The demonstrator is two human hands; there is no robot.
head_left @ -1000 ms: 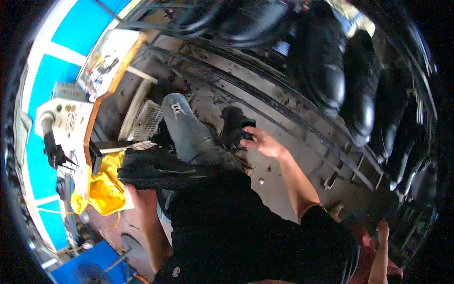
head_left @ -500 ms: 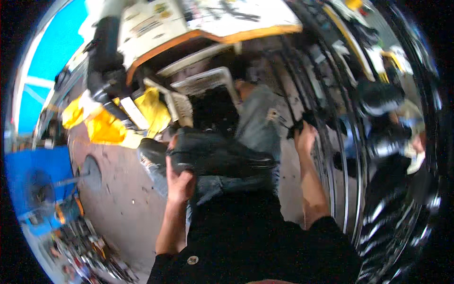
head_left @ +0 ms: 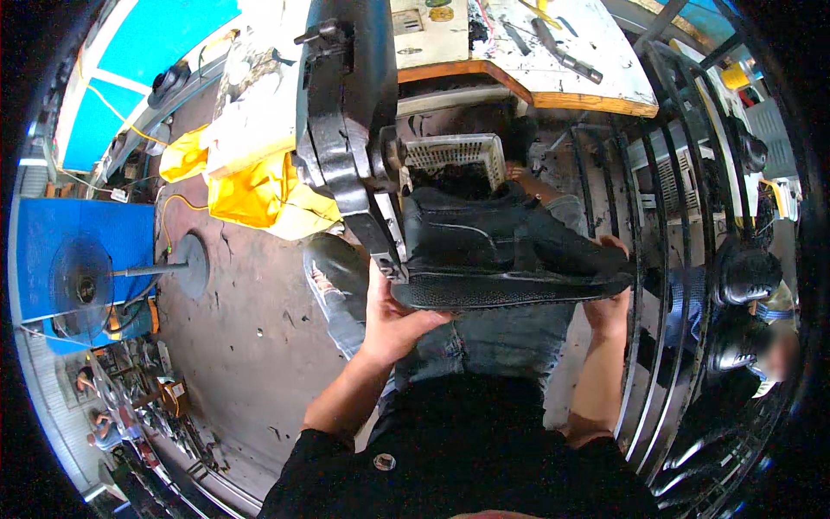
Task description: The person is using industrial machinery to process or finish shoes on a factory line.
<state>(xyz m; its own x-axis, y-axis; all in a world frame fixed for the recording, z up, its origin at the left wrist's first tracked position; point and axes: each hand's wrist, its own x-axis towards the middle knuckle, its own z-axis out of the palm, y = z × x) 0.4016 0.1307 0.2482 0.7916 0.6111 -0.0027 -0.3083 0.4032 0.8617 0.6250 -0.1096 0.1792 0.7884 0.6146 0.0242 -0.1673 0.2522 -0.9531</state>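
Observation:
A black shoe (head_left: 510, 246) lies sideways in front of me, its textured sole edge toward my body. My left hand (head_left: 393, 320) is closed on the left end of the shoe, with the thumb along the lower edge. My right hand (head_left: 612, 290) grips the other end, fingers curled over the tip. A dark machine arm (head_left: 341, 143) reaches down from above. Its small metal tip (head_left: 395, 270) meets the shoe's left end beside my left fingers; whether it touches the shoe I cannot tell.
Behind the shoe stands a pale plastic crate (head_left: 458, 151) with dark material in it, below a white worktable (head_left: 588, 52). Yellow cloth (head_left: 268, 195) hangs left of the machine. Black rack bars (head_left: 653, 199) with shoes (head_left: 748, 275) rise at right. A fan (head_left: 86, 281) stands at far left.
My right hand has come from the rack side onto the shoe's right end. The shoe has moved right, and its left end is now at the machine's tip. The view has shifted.

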